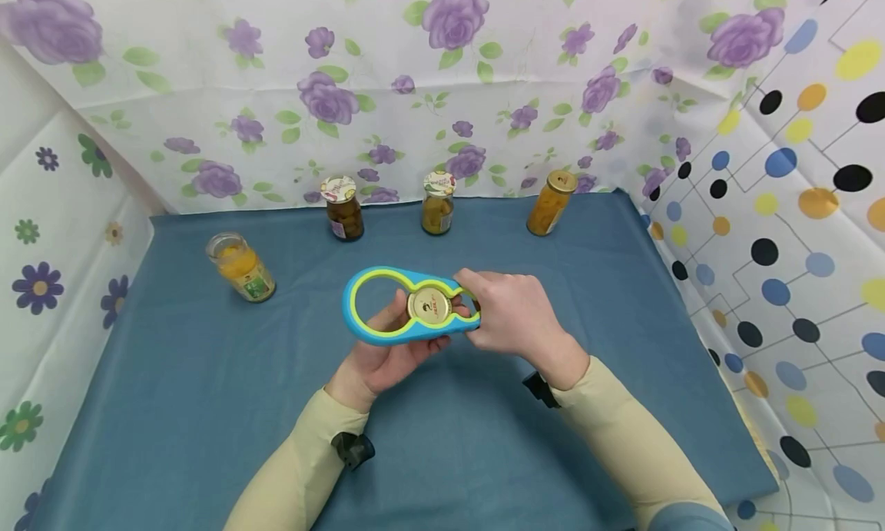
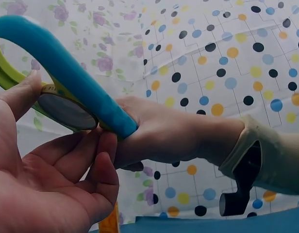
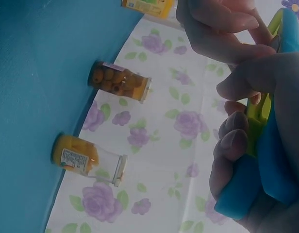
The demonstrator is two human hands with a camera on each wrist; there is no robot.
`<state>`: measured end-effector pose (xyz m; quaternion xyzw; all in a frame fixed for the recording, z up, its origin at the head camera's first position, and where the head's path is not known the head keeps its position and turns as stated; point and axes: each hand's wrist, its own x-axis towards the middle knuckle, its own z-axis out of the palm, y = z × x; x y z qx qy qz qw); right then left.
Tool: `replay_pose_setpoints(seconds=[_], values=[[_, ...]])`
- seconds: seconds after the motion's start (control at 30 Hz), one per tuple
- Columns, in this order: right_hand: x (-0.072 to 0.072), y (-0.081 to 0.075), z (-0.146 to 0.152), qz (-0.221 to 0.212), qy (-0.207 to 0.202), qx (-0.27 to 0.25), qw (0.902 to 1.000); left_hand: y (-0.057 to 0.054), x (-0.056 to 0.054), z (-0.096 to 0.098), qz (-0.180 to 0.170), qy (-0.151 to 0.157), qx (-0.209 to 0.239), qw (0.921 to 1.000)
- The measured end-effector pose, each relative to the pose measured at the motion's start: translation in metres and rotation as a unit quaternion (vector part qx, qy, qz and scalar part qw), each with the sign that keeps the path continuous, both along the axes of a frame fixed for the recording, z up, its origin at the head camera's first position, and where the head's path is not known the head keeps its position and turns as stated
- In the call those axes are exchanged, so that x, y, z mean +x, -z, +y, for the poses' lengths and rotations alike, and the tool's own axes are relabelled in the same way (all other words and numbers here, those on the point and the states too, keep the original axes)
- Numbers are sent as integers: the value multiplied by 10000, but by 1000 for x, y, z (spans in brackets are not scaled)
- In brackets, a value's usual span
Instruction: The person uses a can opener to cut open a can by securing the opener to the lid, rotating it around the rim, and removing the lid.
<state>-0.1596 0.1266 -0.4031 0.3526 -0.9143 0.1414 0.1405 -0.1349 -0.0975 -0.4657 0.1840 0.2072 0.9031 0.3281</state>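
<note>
A blue and lime-green jar opener (image 1: 380, 339) with several ring openings is held level above the table. My right hand (image 1: 515, 312) grips its narrow end, fingers curled round the handle. A gold lid (image 1: 429, 306) sits inside one of the opener's smaller rings; its hollow underside shows in the left wrist view, with no jar beneath. My left hand (image 1: 390, 362) is under the opener, with the thumb at one edge of the lid and fingers at the opposite edge, pinching it. A lidless glass jar (image 1: 242, 268) with yellow-orange contents stands at the table's left.
Along the back of the blue-covered table (image 1: 207, 408) stand a jar of dark round pieces (image 1: 344, 217), a jar of yellowish-green pieces (image 1: 437, 213) and a tall orange jar (image 1: 550, 207), all lidded. Patterned sheets hang behind and at both sides.
</note>
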Motion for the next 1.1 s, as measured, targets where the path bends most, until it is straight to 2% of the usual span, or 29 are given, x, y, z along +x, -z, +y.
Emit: replay_pose_setpoints(seconds=[0.33,0.6,0.97,1.1], values=[[-1,3,0,109,-179,-72,9998,2,0,-2,173,-74,-321,9993],[0,5,1,52,-189,-19,9998,4,-1,-5,72,-333,-952,9949],[1,5,4,39,-66,63,10000,5,-3,-6,257,-258,-956,9948],[1,4,5,38,-63,45,10000,4,-3,-6,159,-297,-968,9947]])
